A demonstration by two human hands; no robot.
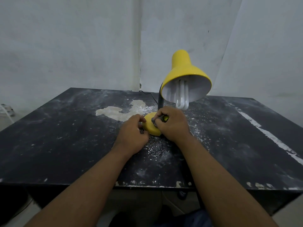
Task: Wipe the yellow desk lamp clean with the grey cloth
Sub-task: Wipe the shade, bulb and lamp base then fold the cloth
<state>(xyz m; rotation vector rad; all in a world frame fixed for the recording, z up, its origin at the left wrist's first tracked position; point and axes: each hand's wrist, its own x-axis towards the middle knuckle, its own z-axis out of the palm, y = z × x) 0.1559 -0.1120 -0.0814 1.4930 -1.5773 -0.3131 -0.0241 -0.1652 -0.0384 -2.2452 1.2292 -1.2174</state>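
The yellow desk lamp stands on the black table, its shade tilted toward me with a white spiral bulb inside and a grey flexible neck behind. Its round yellow base lies between my hands. My right hand covers the base's right side and grips a small wad of grey cloth, pressed on the base; most of the cloth is hidden under the fingers. My left hand holds the base's left edge with curled fingers.
White dust and flakes are scattered over the tabletop around the base. A pale worn patch lies left of the lamp. A black power cord runs back to the wall. A white scraped strip crosses the table's right side.
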